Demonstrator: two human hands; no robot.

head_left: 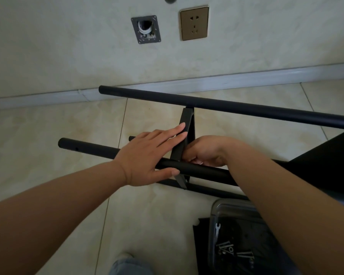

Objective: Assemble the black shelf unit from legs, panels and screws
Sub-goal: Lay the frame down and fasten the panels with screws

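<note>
On floor, two hands (147, 155), three legs (226, 107)

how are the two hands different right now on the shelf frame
The left hand lies flat with straight fingers pressed on the edge-on black panel, thumb on the near leg; the right hand is curled, fingers tucked behind that panel, so what it holds is hidden. The left hand's back shows fully; the right shows mostly wrist. Both work at the same joint.
</note>
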